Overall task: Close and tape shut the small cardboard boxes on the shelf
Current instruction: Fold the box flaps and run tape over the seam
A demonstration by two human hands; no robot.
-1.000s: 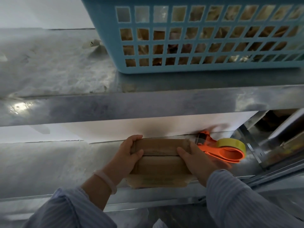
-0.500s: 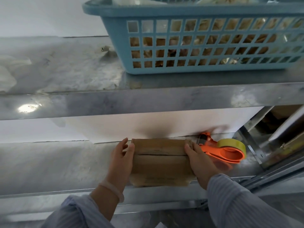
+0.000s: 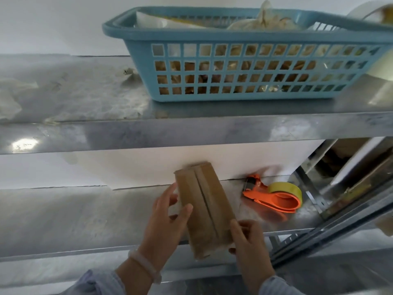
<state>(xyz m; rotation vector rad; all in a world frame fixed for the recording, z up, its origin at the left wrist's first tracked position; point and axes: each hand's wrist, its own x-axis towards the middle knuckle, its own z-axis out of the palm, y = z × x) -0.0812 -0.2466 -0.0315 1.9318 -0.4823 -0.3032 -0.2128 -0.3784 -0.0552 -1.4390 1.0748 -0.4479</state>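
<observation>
A small brown cardboard box lies on the lower metal shelf, turned lengthwise away from me, its two top flaps folded down with an open seam along the middle. My left hand holds its left side, thumb on top and fingers along the edge. At the near right corner my right hand grips the box. An orange tape dispenser with a yellow roll lies on the shelf to the right of the box, untouched.
The upper metal shelf hangs just above the work space and carries a blue plastic basket full of items. A white wall backs the lower shelf. Shelf uprights and stored things stand at the right.
The box has been rotated from lying crosswise to pointing away from me. My right hand slid to its near end and my left hand shifted along its side. The view tilted up.
</observation>
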